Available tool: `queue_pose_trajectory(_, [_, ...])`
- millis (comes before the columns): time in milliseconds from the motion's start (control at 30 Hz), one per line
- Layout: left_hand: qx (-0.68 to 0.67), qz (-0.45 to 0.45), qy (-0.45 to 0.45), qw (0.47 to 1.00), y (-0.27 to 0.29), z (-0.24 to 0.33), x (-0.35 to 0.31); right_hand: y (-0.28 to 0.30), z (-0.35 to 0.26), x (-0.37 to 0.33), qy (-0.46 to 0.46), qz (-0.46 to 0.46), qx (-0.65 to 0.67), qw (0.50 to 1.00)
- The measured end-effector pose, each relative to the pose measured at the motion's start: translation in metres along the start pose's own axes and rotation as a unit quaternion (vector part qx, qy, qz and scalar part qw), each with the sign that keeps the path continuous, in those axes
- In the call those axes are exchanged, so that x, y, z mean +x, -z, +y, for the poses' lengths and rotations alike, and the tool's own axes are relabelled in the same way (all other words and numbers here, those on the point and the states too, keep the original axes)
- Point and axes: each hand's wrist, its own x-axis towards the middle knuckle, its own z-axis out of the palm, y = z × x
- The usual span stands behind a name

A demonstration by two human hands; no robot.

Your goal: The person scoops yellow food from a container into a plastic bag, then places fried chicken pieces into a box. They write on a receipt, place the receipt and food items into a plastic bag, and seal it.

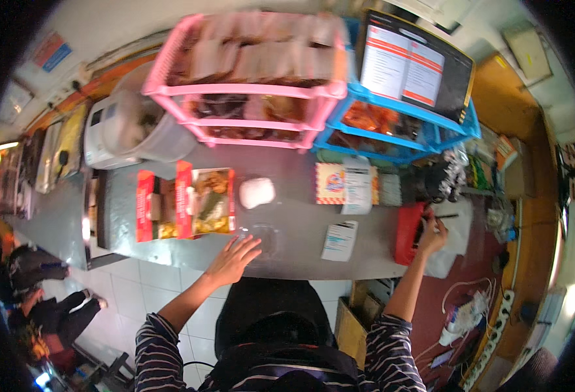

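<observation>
My left hand [234,260] hovers at the table's near edge with its fingers spread, holding nothing. Just beyond it stand two red open food boxes [184,199]; the right one shows rice, a green leaf and yellow pieces. A white rounded packet [257,193] lies beside them. My right hand [433,236] is at the right end of the table, over a red container [406,230], its fingers pinched together. A thin dark stick-like thing [447,216] shows at the fingertips; its kind is too small to tell. Nearer the middle lies a printed paper slip [340,241].
At the back stand a pink rack [255,90] of packets and a blue rack [392,112] with a screen [411,65] on top. Printed cards [328,183] lie under another slip. Left are a white machine [102,136] and a clear tub [170,140]. People sit at lower left.
</observation>
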Motion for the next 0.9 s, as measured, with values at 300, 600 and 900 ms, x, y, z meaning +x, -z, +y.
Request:
queue_pose_trajectory(300, [-0.07, 0.041, -0.121, 0.989, -0.042, -0.017, 0.006, -0.001, -0.027, 0.002, 0.082, -0.001, -0.32, 0.944])
queue_pose_trajectory(600, [-0.32, 0.264, 0.283, 0.865, -0.065, -0.006, 0.037, 0.015, -0.109, -0.242, 0.032, -0.575, 0.11, 0.81])
queue_pose_trajectory(900, [-0.633, 0.065, 0.411, 0.653, -0.066, -0.026, 0.026, 0.011, -0.161, -0.255, 0.249, -0.59, 0.146, 0.754])
